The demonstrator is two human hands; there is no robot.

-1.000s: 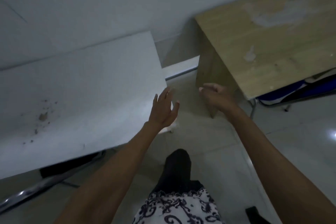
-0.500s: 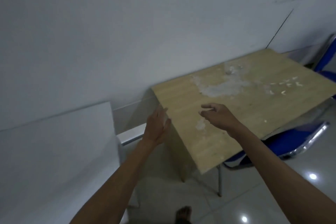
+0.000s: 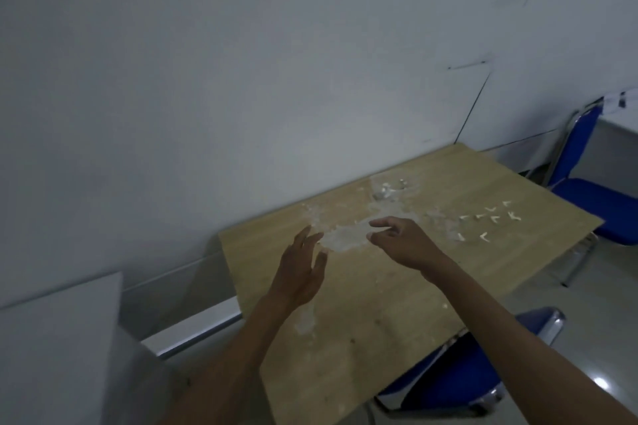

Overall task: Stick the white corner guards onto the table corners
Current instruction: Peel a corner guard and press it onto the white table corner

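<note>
A light wooden table stands against a pale grey wall, seen from above in dim light. It serves as the landmark here.

Both bare hands hover over the middle of the tabletop. The left hand is over the table's left half, fingers straight and slightly spread, thumb apart, holding nothing. The right hand is just to its right, well short of the table's far right corner; its fingers are loosely curled with the thumb and forefinger a little apart, and nothing can be seen between them. The two hands are near each other but do not touch.

The white corner guards, small L-shaped pieces, lie scattered on the tabletop toward its right corner, well beyond the right hand. Whether any guard sits on a table corner cannot be told.

A patchy whitish residue spreads across the tabletop's centre, under and beyond the fingertips, and a smaller smear lies nearer the front edge.

A blue chair with a chrome frame is tucked under the table's near right edge. A second blue chair stands past the table's far right corner. A white table sits to the left of the wooden one.
</note>
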